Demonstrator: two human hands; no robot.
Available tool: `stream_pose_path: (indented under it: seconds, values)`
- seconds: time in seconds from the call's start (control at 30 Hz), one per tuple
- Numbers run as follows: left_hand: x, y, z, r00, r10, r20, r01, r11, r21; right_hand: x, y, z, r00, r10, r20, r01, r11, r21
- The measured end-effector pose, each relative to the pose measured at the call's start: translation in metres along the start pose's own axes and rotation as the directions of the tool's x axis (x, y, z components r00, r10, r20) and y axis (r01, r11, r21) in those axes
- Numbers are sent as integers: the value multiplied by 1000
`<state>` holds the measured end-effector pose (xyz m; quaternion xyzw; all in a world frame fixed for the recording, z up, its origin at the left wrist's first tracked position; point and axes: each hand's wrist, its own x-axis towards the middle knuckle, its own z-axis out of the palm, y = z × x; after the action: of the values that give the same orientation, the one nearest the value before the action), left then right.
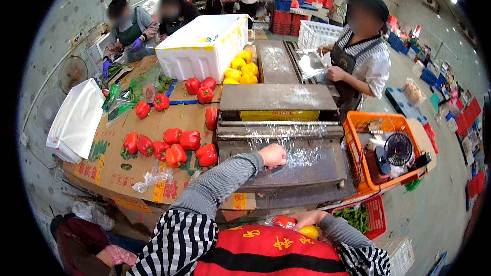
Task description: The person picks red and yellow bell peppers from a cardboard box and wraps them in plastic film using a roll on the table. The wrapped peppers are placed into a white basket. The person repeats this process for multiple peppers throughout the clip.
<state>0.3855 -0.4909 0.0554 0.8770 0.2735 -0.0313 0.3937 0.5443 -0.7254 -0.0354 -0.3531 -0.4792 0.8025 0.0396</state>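
Observation:
My left hand (273,156) is curled into a fist over the dark plate of a film-wrapping machine (245,178). Crinkled clear film (305,157) lies beside and behind it; whether the fingers pinch any is hidden. Low and close to my body, my right hand (308,219) grips a red bell pepper (284,221) and a yellow bell pepper (309,232), with clear film around the red one. Several loose red bell peppers (176,155) lie on the cardboard-covered table (115,161) left of the machine.
A white foam box (191,59) stands at the back beside yellow bell peppers (241,69). To the right, an orange basket (378,117) holds a small fan (398,148). Below it is a red crate (379,218) of green vegetables. A co-worker (356,53) handles film across the machine.

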Motion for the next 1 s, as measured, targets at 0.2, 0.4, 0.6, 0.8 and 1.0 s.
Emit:
stream_pose_path:
  seconds: [0.2,0.4,0.6,0.8,1.0]
  values:
    - [-29,-13,35,957,245,-158,-194,940,282,-91,35,42,984,-110,-140,161,886,435]
    - [-77,19,72,949,287,129,-183,836,-517,-145,-28,78,666,-424,-613,680,683,266]
    - [-87,128,27,733,531,-426,-618,256,-744,-76,-134,41,154,-755,-637,823,455,-341]
    - [-109,114,-34,708,540,-456,-706,562,-431,-63,-178,34,42,-847,-530,738,384,-555]
    - [-142,138,-78,294,674,-677,-590,686,427,-62,-228,13,-157,-945,-286,329,223,-918]
